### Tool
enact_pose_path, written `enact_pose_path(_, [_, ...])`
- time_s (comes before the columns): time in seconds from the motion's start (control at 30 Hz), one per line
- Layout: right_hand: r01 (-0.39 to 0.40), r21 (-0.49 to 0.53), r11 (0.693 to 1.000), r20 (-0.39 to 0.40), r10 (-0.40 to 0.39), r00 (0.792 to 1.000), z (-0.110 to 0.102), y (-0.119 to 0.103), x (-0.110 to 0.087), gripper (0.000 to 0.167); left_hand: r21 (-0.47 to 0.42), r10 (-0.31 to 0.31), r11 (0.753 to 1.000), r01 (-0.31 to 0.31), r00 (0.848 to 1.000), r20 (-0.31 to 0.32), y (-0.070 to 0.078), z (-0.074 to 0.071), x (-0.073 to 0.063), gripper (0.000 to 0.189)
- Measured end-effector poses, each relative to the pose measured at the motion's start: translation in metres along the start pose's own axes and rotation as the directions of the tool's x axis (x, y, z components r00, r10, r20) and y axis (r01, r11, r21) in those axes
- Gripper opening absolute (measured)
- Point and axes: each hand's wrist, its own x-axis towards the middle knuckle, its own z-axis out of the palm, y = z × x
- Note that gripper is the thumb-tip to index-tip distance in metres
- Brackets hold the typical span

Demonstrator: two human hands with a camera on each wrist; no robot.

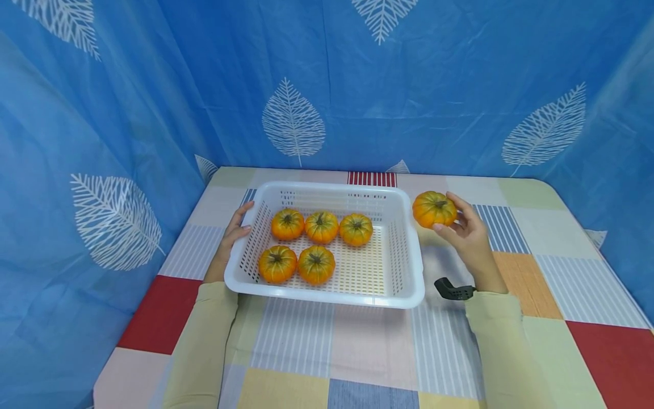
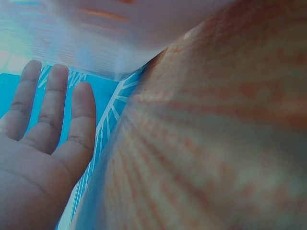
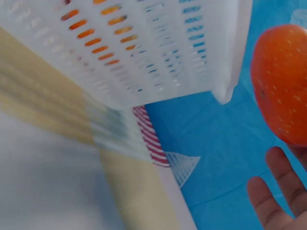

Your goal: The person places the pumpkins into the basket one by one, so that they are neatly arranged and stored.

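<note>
Small orange-green pumpkins sit in a white plastic basket, three in the back row and two in front, including a front-left pumpkin. My left hand is at the basket's left rim, thumb and index fingertips right at its edge. In the left wrist view, three straight fingers extend beside the basket's wall. Just right of the basket, my right hand holds another pumpkin between thumb and fingers, above the table. Its orange underside shows in the right wrist view, with two fingertips below it.
A patchwork-checked cloth covers the table. Blue curtains with white leaf prints hang behind and at both sides. A black strap piece juts out from my right wrist. Inside the basket, bare slatted floor shows at the front right.
</note>
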Motion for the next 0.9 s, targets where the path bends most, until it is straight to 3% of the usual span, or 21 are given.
enact_pose_path(0.13, [0.021, 0.010, 1.000, 0.058, -0.021, 0.998, 0.001, -0.007, 0.001, 0.068, 0.005, 0.012, 1.000, -0.012, 1.000, 0.017, 0.000, -0.001, 0.000, 0.062])
enact_pose_path(0.37, [0.044, -0.105, 0.993, 0.151, -0.028, 0.988, 0.006, -0.019, 0.000, 0.067, -0.007, 0.008, 1.000, -0.008, 1.000, 0.005, 0.001, 0.000, 0.000, 0.060])
enact_pose_path(0.67, [0.151, -0.144, 0.978, 0.294, -0.104, 0.950, 0.011, -0.027, -0.002, 0.071, 0.030, -0.032, 0.999, 0.033, 0.999, -0.040, 0.002, 0.002, -0.002, 0.062])
enact_pose_path(0.9, [0.193, -0.137, 0.972, 0.351, -0.135, 0.927, 0.019, -0.029, -0.003, 0.072, 0.022, -0.034, 0.999, 0.035, 0.999, -0.036, 0.003, 0.003, -0.003, 0.062])
